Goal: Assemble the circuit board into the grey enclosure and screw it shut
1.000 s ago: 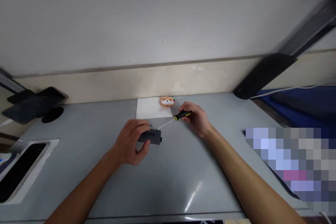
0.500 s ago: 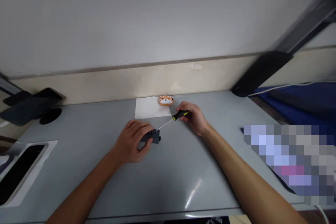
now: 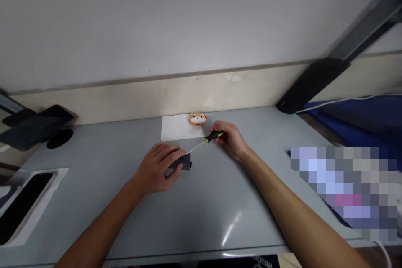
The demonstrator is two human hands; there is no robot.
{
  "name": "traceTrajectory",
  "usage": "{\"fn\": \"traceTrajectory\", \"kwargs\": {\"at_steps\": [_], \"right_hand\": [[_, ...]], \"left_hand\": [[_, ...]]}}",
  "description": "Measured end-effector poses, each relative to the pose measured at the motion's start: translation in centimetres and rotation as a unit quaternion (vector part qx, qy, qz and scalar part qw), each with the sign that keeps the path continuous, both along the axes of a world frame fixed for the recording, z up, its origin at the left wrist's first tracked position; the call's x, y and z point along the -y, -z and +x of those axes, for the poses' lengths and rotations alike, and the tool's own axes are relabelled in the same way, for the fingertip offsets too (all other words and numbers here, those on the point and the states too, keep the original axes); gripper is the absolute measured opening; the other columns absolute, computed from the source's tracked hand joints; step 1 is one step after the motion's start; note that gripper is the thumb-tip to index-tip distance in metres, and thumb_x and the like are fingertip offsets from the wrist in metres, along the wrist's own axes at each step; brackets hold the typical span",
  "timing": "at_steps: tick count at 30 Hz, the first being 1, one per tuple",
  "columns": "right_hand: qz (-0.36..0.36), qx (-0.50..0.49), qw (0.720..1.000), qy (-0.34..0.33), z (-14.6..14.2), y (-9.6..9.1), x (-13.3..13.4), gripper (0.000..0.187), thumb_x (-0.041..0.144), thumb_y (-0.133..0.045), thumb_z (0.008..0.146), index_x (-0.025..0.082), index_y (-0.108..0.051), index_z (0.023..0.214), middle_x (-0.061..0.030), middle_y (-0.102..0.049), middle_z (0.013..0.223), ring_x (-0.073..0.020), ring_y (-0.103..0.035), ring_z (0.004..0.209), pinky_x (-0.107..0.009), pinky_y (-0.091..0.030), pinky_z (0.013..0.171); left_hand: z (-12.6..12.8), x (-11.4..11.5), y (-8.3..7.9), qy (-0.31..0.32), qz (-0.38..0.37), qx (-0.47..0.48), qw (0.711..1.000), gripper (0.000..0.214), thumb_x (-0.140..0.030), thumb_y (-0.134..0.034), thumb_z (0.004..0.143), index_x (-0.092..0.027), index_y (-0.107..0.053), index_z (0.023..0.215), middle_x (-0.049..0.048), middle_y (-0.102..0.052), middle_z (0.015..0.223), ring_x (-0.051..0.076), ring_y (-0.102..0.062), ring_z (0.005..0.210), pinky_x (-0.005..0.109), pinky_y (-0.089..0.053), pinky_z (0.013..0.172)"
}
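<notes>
My left hand (image 3: 161, 167) is closed around a small dark grey box (image 3: 186, 162) with slots on its face and a short black stub at its right end. The fingers cover much of its left part. In my right hand (image 3: 230, 138) is a screwdriver (image 3: 214, 135) with a black and yellow handle. Its thin shaft slants down to the left, and the tip reaches the box's top edge beside my left fingers. Whether the tip sits in a screw I cannot tell.
Behind my hands lie a white sheet of paper (image 3: 176, 127) and an orange animal-face case (image 3: 197, 119). A dark phone (image 3: 27, 205) rests on paper at the left, near a black stand (image 3: 59, 138). A black post base (image 3: 309, 86) stands at the back right; a blurred-out screen (image 3: 339, 192) is at right.
The left fingers have slid slightly right along the box, covering more of its slots. The screwdriver keeps nearly the same slant at the box. The whole view has shifted a little.
</notes>
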State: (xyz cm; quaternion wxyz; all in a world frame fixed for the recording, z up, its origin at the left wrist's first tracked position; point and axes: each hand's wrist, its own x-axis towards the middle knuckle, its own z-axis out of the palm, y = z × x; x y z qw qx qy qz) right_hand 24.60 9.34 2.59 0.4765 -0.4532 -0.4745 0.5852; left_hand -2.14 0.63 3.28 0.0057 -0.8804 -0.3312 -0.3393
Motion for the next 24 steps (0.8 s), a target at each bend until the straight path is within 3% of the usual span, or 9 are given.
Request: {"fn": "traceTrajectory", "kwargs": {"at_steps": [7,13,18,24], "right_hand": [[0.032,0.042,0.999,0.009,0.6,0.0,-0.2,0.016,0.030,-0.061,0.076,0.018,-0.069,0.068,-0.0041,-0.062,0.072,-0.0153,-0.049,0.061,-0.028,-0.032,0.050],[0.016,0.035,0.999,0.037,0.7,0.2,-0.3,0.017,0.035,-0.064,0.079,0.019,-0.068,0.072,-0.0026,-0.061,0.077,-0.0157,-0.050,0.067,-0.027,-0.034,0.054],[0.041,0.107,0.993,-0.002,-0.2,0.2,-0.1,0.023,0.042,-0.066,0.084,0.020,-0.067,0.077,0.0007,-0.058,0.074,-0.0138,-0.048,0.066,-0.027,-0.033,0.058],[0.090,0.158,0.983,-0.038,-0.6,0.6,0.0,0.022,0.041,-0.063,0.088,0.020,-0.069,0.083,0.0001,-0.065,0.081,-0.0163,-0.056,0.073,-0.030,-0.041,0.071]], "left_hand": [[-0.4,0.0,-0.3,0.013,0.004,-0.030,0.999,0.043,-0.012,-0.061,0.090,-0.023,-0.059,0.131,0.0090,-0.069,0.114,0.021,-0.065,0.098,0.038,-0.052,0.090],[-1.6,-0.3,-0.2,0.019,-0.014,-0.063,0.998,0.047,-0.014,-0.061,0.091,-0.027,-0.059,0.136,0.0080,-0.067,0.117,0.021,-0.065,0.100,0.039,-0.054,0.092],[-1.6,-0.1,-0.3,0.028,-0.009,-0.073,0.997,0.045,-0.014,-0.059,0.094,-0.026,-0.058,0.137,0.0081,-0.068,0.112,0.020,-0.066,0.096,0.037,-0.055,0.090],[-0.1,1.3,-0.8,0.076,0.018,-0.089,0.993,0.039,-0.016,-0.058,0.096,-0.020,-0.059,0.135,0.0067,-0.071,0.099,0.018,-0.066,0.084,0.033,-0.056,0.081]]}}
